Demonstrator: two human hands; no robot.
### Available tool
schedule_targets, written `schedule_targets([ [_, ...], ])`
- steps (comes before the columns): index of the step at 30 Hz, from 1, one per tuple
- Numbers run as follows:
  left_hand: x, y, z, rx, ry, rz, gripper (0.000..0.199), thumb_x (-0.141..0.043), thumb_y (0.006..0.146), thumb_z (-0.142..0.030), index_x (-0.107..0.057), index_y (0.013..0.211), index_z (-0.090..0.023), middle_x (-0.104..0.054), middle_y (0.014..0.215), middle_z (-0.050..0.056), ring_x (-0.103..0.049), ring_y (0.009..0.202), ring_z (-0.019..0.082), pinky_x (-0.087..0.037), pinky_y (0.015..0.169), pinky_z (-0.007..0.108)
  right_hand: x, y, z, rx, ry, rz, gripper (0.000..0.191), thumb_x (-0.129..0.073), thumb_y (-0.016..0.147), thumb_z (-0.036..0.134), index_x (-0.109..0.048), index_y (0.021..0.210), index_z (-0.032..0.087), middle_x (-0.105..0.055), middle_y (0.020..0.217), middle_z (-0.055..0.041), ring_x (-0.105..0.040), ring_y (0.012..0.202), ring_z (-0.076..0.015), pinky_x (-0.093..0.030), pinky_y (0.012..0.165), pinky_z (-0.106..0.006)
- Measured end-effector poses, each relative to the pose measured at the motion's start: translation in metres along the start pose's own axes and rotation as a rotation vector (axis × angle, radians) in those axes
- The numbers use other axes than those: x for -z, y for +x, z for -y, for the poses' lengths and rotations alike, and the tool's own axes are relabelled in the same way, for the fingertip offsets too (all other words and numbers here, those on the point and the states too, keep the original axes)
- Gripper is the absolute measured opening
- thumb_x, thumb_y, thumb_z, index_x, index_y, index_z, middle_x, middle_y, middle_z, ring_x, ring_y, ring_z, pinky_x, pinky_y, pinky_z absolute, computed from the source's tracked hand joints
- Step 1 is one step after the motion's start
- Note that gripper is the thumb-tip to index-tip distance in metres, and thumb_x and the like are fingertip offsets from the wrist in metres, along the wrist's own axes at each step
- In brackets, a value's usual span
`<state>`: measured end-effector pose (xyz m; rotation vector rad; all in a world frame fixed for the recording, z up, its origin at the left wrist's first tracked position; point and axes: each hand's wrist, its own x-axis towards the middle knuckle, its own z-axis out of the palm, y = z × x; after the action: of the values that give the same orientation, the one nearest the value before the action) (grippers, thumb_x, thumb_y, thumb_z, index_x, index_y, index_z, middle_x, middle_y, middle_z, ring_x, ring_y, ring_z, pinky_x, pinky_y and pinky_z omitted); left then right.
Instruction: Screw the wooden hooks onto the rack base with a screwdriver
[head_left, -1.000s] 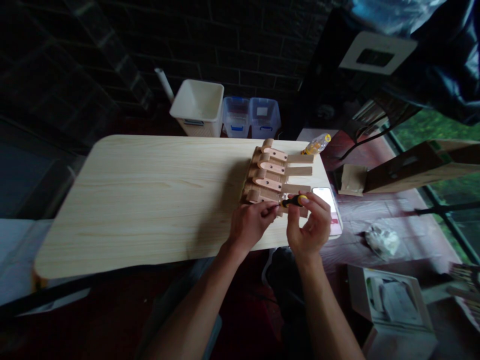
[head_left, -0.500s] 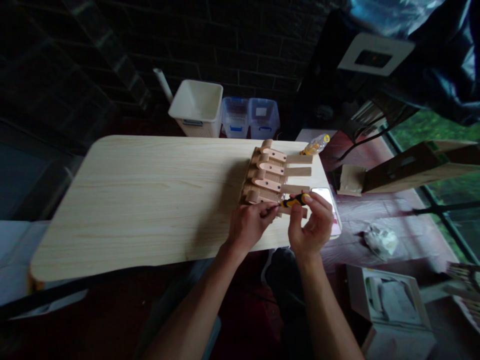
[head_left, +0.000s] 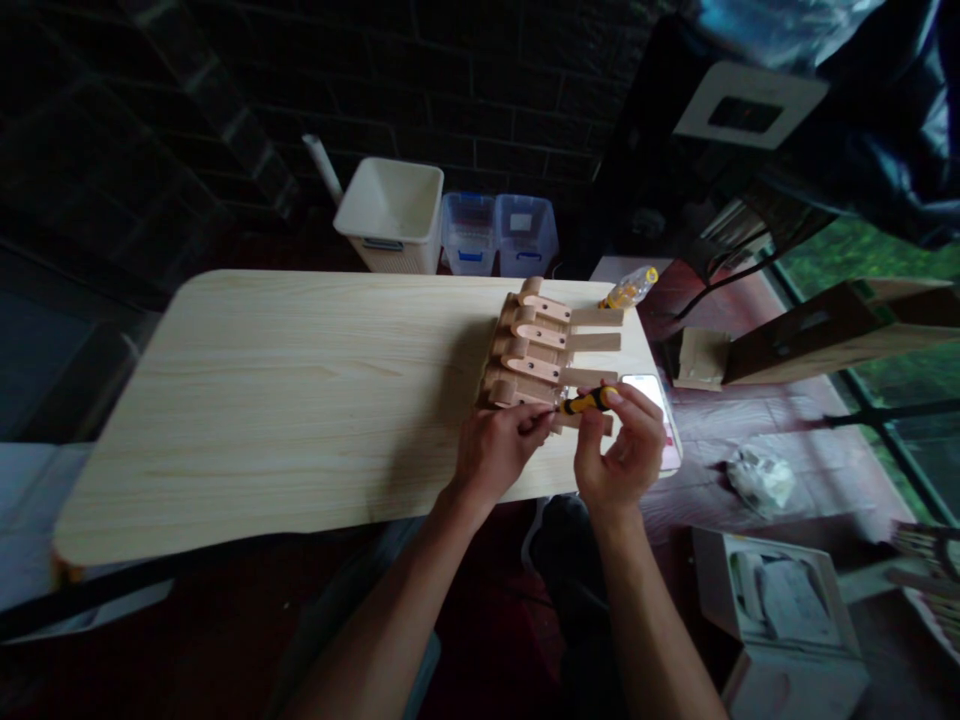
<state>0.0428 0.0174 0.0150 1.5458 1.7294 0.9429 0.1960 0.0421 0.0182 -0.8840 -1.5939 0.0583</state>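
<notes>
A wooden piece [head_left: 531, 345] with several curved arms, dark screws and flat slats pointing right lies on the right part of the pale table [head_left: 300, 390]. My right hand [head_left: 621, 450] grips the handle end of a yellow and black screwdriver [head_left: 587, 401] between thumb and fingers. The screwdriver's tip points left, toward the nearest arm of the wooden piece. My left hand [head_left: 501, 448] is closed at that tip, its thumb and fingers pinched together; what they pinch is too small to make out.
A clear screwdriver with a yellow end [head_left: 632, 288] lies at the table's back right corner. A phone [head_left: 651, 420] lies at the right edge. Behind the table stand a white bin [head_left: 397, 215] and two clear blue boxes [head_left: 499, 235].
</notes>
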Motion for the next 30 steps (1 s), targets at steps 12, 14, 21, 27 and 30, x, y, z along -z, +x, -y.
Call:
schedule_targets([
  [12,0.0031,0.0003,-0.0003,0.015,-0.027,0.038,0.021,-0.076,0.1,-0.031,-0.086,0.118,-0.028,-0.087,0.086,0.001,-0.08,0.075,0.014,-0.054,0.071,0.021,-0.0012,-0.0023,0.0027,0.01,0.071,0.015,0.043,-0.07,0.097,0.008,-0.063,0.134,0.028,-0.071,0.124,-0.0069,-0.077,0.116,-0.0217,-0.072,0.092,-0.043],
  [14,0.0037,0.0003,-0.0006,0.019,-0.032,0.04,0.022,-0.077,0.099,-0.03,-0.086,0.119,-0.029,-0.086,0.085,0.001,-0.08,0.076,0.014,-0.054,0.071,0.021,0.0006,-0.0015,0.0002,-0.004,0.012,0.003,0.04,-0.072,0.097,0.012,-0.063,0.133,0.028,-0.07,0.124,-0.0067,-0.076,0.116,-0.0214,-0.071,0.093,-0.043],
  [21,0.0057,-0.0002,-0.0018,0.002,-0.001,0.012,0.023,-0.08,0.096,-0.027,-0.086,0.117,-0.03,-0.085,0.08,-0.001,-0.08,0.073,0.014,-0.052,0.07,0.021,0.0,-0.004,-0.0011,-0.02,0.061,0.024,0.035,-0.065,0.102,0.017,-0.059,0.135,0.029,-0.067,0.13,-0.0077,-0.077,0.114,-0.0213,-0.071,0.094,-0.047],
  [27,0.0067,0.0,-0.0009,0.003,0.016,0.032,0.024,-0.079,0.097,-0.029,-0.086,0.119,-0.032,-0.085,0.081,-0.002,-0.08,0.074,0.014,-0.052,0.07,0.021,-0.0024,-0.0058,-0.0005,-0.012,0.084,0.038,0.038,-0.064,0.102,0.013,-0.059,0.136,0.03,-0.068,0.126,-0.0074,-0.077,0.117,-0.0225,-0.072,0.091,-0.045],
  [30,0.0063,0.0003,-0.0005,0.004,0.009,0.03,0.022,-0.079,0.097,-0.029,-0.086,0.118,-0.03,-0.085,0.08,-0.001,-0.08,0.075,0.015,-0.052,0.069,0.021,-0.0012,-0.0052,-0.0014,-0.027,0.018,0.009,0.037,-0.068,0.1,0.014,-0.06,0.133,0.029,-0.069,0.124,-0.007,-0.076,0.114,-0.0216,-0.072,0.09,-0.044],
])
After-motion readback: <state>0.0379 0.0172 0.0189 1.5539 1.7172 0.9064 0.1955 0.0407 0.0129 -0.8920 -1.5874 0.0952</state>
